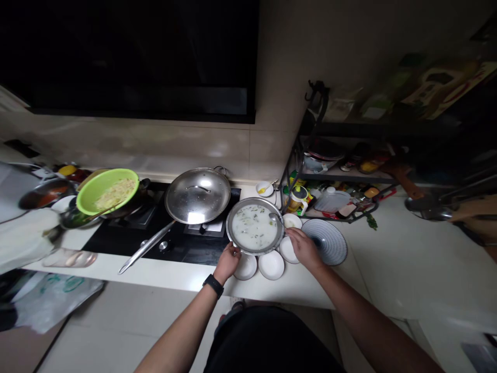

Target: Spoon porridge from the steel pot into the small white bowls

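A wide metal basin (252, 247) holds a milky white liquid with green bits, and a ladle (275, 219) rests in it at the right side. My left hand (227, 263) grips the front left of the rim, with a dark watch on its wrist. On the right of the rim, my right hand (305, 248) has its fingers closed at the edge. Small white bowls stand close around the basin: one bowl (245, 267) and another bowl (271, 265) in front, a third bowl (288, 250) partly under my right hand. Beside that hand lies a large blue-patterned bowl (330, 241).
Left of the basin, a lidded pan (198, 197) sits on the black stove (182, 254), its long handle pointing front left. Further left is a green colander (87, 199) of pale shreds. A spice rack (337, 178) stands behind on the right. Another person's sleeve (27, 238) shows far left.
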A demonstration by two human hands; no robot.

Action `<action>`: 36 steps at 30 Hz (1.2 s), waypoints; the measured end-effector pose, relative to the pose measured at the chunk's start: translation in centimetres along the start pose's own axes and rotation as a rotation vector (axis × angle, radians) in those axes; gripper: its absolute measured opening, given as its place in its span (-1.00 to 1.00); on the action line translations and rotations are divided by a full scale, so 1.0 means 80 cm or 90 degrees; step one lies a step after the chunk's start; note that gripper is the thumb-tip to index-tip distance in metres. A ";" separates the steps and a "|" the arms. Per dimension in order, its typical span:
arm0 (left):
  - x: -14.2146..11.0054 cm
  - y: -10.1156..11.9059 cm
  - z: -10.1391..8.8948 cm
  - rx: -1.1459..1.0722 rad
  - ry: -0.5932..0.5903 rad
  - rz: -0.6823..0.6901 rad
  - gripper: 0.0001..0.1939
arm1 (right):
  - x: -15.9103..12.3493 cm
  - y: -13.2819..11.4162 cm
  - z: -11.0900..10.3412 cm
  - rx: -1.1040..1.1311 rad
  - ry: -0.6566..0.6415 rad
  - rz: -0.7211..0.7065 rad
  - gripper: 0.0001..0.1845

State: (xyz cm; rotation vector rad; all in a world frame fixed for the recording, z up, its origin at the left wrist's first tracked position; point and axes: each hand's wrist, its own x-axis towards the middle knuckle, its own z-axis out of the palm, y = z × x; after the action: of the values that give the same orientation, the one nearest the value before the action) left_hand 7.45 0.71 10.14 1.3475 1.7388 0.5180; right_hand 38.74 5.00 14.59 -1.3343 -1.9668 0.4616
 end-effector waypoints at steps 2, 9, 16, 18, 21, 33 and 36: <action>0.000 0.000 0.000 -0.003 0.003 -0.001 -0.84 | 0.003 0.004 0.010 0.049 0.011 0.061 -0.66; 0.002 -0.006 0.003 -0.021 0.004 -0.001 -0.84 | 0.004 0.017 0.022 0.365 0.208 0.456 -0.56; 0.001 -0.008 0.004 -0.021 -0.002 -0.002 -0.84 | -0.001 0.012 0.004 0.501 0.294 0.538 -0.56; 0.000 -0.007 0.004 -0.020 -0.004 -0.001 -0.85 | -0.003 0.007 -0.001 0.530 0.305 0.549 -0.55; 0.000 -0.005 0.003 -0.019 -0.003 -0.002 -0.86 | -0.005 0.003 -0.012 0.556 0.331 0.556 -0.57; 0.002 0.001 0.003 0.000 0.004 -0.013 -0.85 | -0.017 0.032 -0.083 0.457 0.435 0.513 -0.60; 0.004 0.002 0.000 0.006 0.005 -0.011 -0.85 | -0.017 0.042 -0.080 0.403 0.407 0.526 -0.57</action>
State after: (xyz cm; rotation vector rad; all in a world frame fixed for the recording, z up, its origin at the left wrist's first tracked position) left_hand 7.55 1.01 10.13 1.3374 1.7609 0.5061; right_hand 45.88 4.48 16.40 -1.5429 -0.6121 0.8211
